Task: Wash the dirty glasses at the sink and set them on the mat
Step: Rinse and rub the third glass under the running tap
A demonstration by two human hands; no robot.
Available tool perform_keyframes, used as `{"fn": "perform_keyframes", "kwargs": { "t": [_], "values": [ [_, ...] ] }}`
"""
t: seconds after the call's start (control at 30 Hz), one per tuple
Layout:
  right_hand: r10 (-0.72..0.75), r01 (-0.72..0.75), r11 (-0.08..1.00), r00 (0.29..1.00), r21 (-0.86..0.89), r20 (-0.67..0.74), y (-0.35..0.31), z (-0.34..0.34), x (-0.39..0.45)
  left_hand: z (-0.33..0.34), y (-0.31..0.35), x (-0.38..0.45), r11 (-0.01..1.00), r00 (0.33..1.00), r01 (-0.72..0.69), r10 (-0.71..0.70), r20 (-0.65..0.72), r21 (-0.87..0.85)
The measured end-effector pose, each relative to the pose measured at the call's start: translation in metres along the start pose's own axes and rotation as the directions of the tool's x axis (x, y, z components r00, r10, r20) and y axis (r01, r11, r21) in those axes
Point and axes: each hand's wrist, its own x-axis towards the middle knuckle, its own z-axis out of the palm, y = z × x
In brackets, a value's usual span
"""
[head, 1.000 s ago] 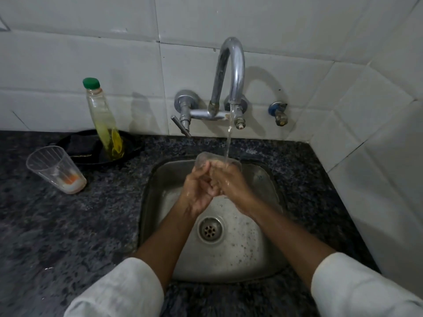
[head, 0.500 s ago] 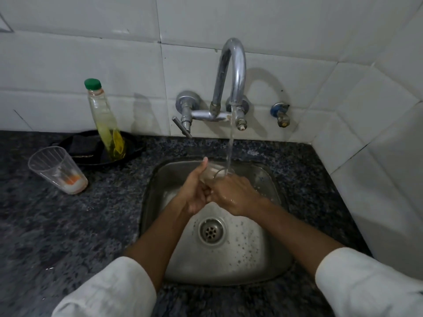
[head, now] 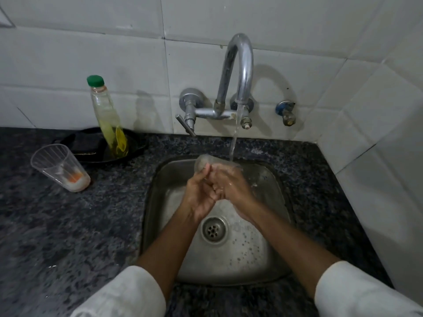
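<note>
Glass in my hands [head: 207, 161]: clear, wet, lying on its side over the sink [head: 272, 259], right under the running water [head: 234, 145].
Left hand [head: 198, 196]: my grip is curled round the glass near its base.
Right hand [head: 231, 186]: fingers curled on the glass too.
Second glass [head: 61, 168]: stands on the table [head: 68, 225], left of the sink, orange and white dregs at the bottom.
Hard to see: my hands hide most of the glass; its mouth is a blur.

Home kitchen, steel sink [head: 160, 202] in speckled granite counter [head: 68, 225], white wall tiles [head: 91, 53], running tap [head: 240, 72]
</note>
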Motion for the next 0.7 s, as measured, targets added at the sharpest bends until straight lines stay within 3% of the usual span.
{"fn": "perform_keyframes", "kwargs": {
  "t": [0.03,0.07,0.1,0.13,0.17,0.2,0.23,0.27,0.3,0.37,0.4,0.43,0.5,0.57,0.63,0.7],
  "values": [
    [-0.125,0.137,0.961,0.990,-0.239,0.064,0.009,-0.004,-0.001,0.000,0.002,0.002,0.999,1.000,-0.006,0.007,-0.016,0.041],
    [-0.163,0.230,0.830,0.971,-0.508,0.173,0.015,-0.007,-0.002,0.000,0.004,0.004,0.991,0.996,0.012,-0.001,-0.086,0.130],
    [-0.157,0.279,0.694,0.958,-0.663,0.239,0.025,-0.011,0.001,0.002,0.005,0.005,0.974,0.984,0.056,-0.017,-0.178,0.221],
    [-0.124,0.259,0.714,0.961,-0.651,0.246,0.031,-0.013,0.000,0.007,0.004,0.005,0.955,0.963,0.099,-0.022,-0.267,0.279],
    [-0.108,0.197,0.867,0.971,-0.458,0.213,0.032,-0.011,-0.002,0.009,0.001,0.005,0.949,0.945,0.118,-0.017,-0.327,0.293],
    [-0.045,0.057,0.992,0.993,-0.111,0.108,0.026,-0.005,-0.007,0.012,-0.001,0.004,0.952,0.932,0.102,0.010,-0.361,0.290],
    [0.085,-0.080,0.962,0.996,0.260,-0.010,0.023,0.000,-0.008,0.016,-0.005,0.002,0.954,0.920,0.052,0.070,-0.386,0.296],
    [0.262,-0.185,0.822,0.963,0.539,-0.069,0.024,0.003,-0.009,0.020,-0.009,0.000,0.939,0.894,-0.005,0.159,-0.419,0.344],
    [0.398,-0.244,0.673,0.915,0.698,-0.064,0.024,0.006,-0.011,0.020,-0.012,0.000,0.885,0.854,-0.055,0.282,-0.438,0.463],
    [0.547,-0.291,0.465,0.837,0.836,-0.013,0.032,0.008,-0.011,0.020,-0.013,-0.004,0.597,0.776,-0.128,0.558,-0.295,0.792],
    [0.561,-0.293,0.432,0.828,0.853,0.000,0.034,0.009,-0.010,0.021,-0.014,-0.009,0.420,0.758,-0.164,0.633,-0.158,0.893],
    [0.572,-0.294,0.418,0.820,0.860,0.003,0.034,0.010,-0.009,0.023,-0.015,-0.013,0.291,0.752,-0.212,0.659,-0.035,0.933],
    [0.599,-0.311,0.379,0.800,0.872,0.025,0.034,0.011,-0.006,0.024,-0.017,-0.019,0.159,0.749,-0.272,0.655,0.105,0.949],
    [0.589,-0.308,0.348,0.807,0.885,0.050,0.032,0.010,-0.003,0.027,-0.016,-0.024,0.078,0.727,-0.315,0.660,0.188,0.946],
    [0.568,-0.298,0.356,0.821,0.886,0.047,0.032,0.010,0.000,0.030,-0.012,-0.028,0.070,0.716,-0.359,0.660,0.227,0.931],
    [0.553,-0.270,0.395,0.833,0.878,0.007,0.028,0.011,0.003,0.028,-0.007,-0.034,0.224,0.771,-0.393,0.609,0.187,0.892]
  ]
}}
